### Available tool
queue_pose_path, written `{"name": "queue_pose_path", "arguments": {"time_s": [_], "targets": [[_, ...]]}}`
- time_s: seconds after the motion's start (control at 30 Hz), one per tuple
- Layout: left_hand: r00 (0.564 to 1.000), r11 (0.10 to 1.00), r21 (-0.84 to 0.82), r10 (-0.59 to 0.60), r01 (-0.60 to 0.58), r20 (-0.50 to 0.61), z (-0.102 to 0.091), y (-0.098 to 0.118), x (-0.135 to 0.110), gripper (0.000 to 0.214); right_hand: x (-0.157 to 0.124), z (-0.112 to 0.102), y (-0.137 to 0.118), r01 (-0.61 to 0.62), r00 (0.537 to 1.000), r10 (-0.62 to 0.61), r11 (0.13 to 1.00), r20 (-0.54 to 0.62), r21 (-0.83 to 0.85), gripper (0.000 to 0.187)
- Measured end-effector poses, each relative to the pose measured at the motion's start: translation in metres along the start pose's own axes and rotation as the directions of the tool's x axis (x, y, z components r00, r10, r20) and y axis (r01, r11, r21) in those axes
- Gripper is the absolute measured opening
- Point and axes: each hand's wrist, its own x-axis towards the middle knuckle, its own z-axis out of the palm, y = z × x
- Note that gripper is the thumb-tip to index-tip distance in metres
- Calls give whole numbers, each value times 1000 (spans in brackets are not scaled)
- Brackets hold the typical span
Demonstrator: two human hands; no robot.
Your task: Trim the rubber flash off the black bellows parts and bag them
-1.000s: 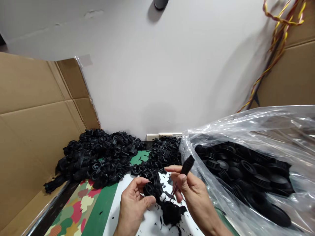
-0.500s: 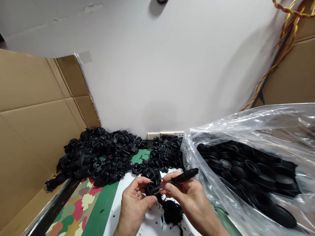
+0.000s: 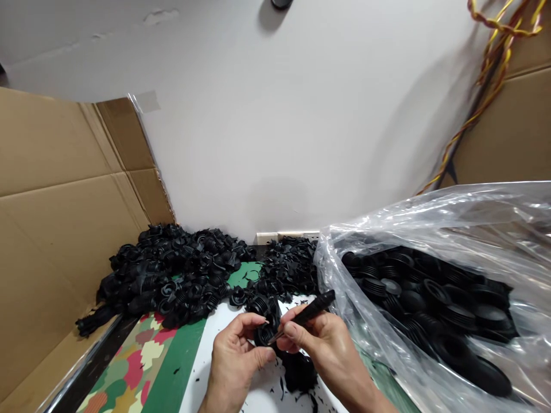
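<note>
My left hand (image 3: 239,355) grips a black ribbed rubber part (image 3: 263,331) between thumb and fingers, above a white board (image 3: 215,338). In my right hand (image 3: 321,347) is a slim tool with a black-wrapped handle (image 3: 316,307) and a thin metal end. Its tip touches or lies very close to the rim of the rubber part; I cannot tell whether it is a blade or a tweezer. Below the hands lies a dark clump of black rubber (image 3: 299,373), partly covered by my right hand, with small black scraps around it.
Ribbed black rubber parts (image 3: 172,275) form a heap at the left, beside a cardboard sheet (image 3: 64,229). Thin black trimmings (image 3: 290,269) pile up by the wall sockets (image 3: 286,236). At the right, a clear plastic bag (image 3: 387,223) holds more black rubber parts.
The tool's handle has tipped more upright and shifted slightly left with my right hand. My left hand keeps its hold on the rubber part, nearly in place.
</note>
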Motion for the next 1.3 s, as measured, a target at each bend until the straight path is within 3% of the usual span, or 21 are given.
{"name": "queue_pose_path", "arguments": {"time_s": [0.07, 0.13, 0.2, 0.27, 0.37, 0.47, 0.57, 0.67, 0.77, 0.83, 0.93, 1.03, 1.13, 1.2, 1.3], "targets": [[1000, 1000, 23, -5, 6, -30, 1, 1, -1, 37, -2, 1, 2, 67, 998, -66, 995, 16, -74, 25], [999, 998, 59, -16, 18, -41, 2, 1, -2, 37, -3, 0, 5, 259, 965, -258, 935, 37, -243, 19], [999, 997, 70, -43, 44, -8, 1, 0, -3, 36, -2, -3, 7, 484, 860, -503, 751, 87, -449, 17], [997, 995, 63, -74, 72, 23, 1, -1, -3, 37, 2, -9, 9, 599, 725, -678, 532, 123, -598, 17], [995, 994, 61, -98, 96, 28, -1, -3, -2, 38, 11, -19, 10, 588, 605, -788, 345, 115, -732, 15], [992, 994, 38, -107, 105, 69, -2, -2, -3, 35, 15, -26, 8, 543, 551, -823, 224, 142, -809, 16], [992, 996, 6, -92, 92, 85, -5, 2, -3, 34, 16, -32, 5, 484, 526, -838, 154, 146, -861, 17], [999, 999, -23, -24, 25, 42, -10, 7, 2, 33, 16, -37, 5, 431, 528, -840, 136, 127, -892, 19], [987, 995, -67, 67, -78, -149, -15, 10, 9, 34, 17, -38, 7, 427, 506, -856, 140, 108, -893, 19], [950, 985, -108, 97, -134, -296, -17, 10, 12, 37, 17, -35, 10, 468, 468, -877, 141, 109, -873, 19], [895, 968, -154, 112, -196, -431, -22, 9, 15, 42, 17, -30, 12, 521, 437, -889, 126, 137, -844, 18], [828, 959, -110, 165, -263, -536, -31, 8, 18, 43, 16, -33, 13, 516, 452, -881, 132, 138, -846, 19], [774, 952, -38, 223, -303, -593, -39, 6, 20, 40, 16, -42, 14, 463, 517, -855, 238, 42, -854, 21], [802, 958, -47, 210, -284, -559, -39, 4, 21, 39, 17, -45, 16, 415, 628, -777, 390, -52, -822, 22], [901, 970, -78, 182, -230, -393, -32, 2, 18, 37, 19, -40, 18, 299, 858, -496, 691, -131, -658, 24]]}}
